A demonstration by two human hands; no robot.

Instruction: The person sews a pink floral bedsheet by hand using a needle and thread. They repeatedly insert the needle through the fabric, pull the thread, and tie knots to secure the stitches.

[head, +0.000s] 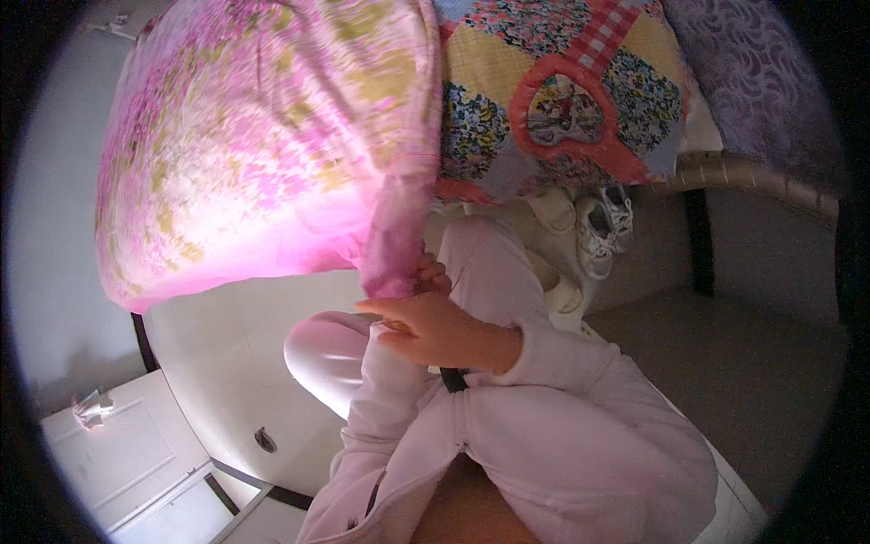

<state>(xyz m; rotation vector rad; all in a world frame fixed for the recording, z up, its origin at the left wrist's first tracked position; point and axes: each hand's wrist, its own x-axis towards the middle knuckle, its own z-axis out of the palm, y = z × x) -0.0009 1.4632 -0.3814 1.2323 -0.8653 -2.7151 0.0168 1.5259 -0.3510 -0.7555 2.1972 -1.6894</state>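
A pink floral cloth cover (pixel 272 136) stretches toward me from the upper left, partly blurred. Its gathered end (pixel 394 251) comes down in a narrow bunch to my hands. Curled fingers of my left hand (pixel 432 272) show at the right side of this bunch; the rest of that hand is hidden. Across its front lies my right hand (pixel 452 333), thumb pointing left just under the bunched end. Its fingers bend over by my left cuff, and whether they grip cloth or sleeve is unclear.
Beside the cover lies a patchwork quilt (pixel 564 102), with a purple patterned fabric (pixel 761 81) farther right. Grey sneakers (pixel 598 231) and pale slippers (pixel 561 292) rest on the floor below. A white door (pixel 129 449) and a dark floor drain (pixel 265 440) appear lower left.
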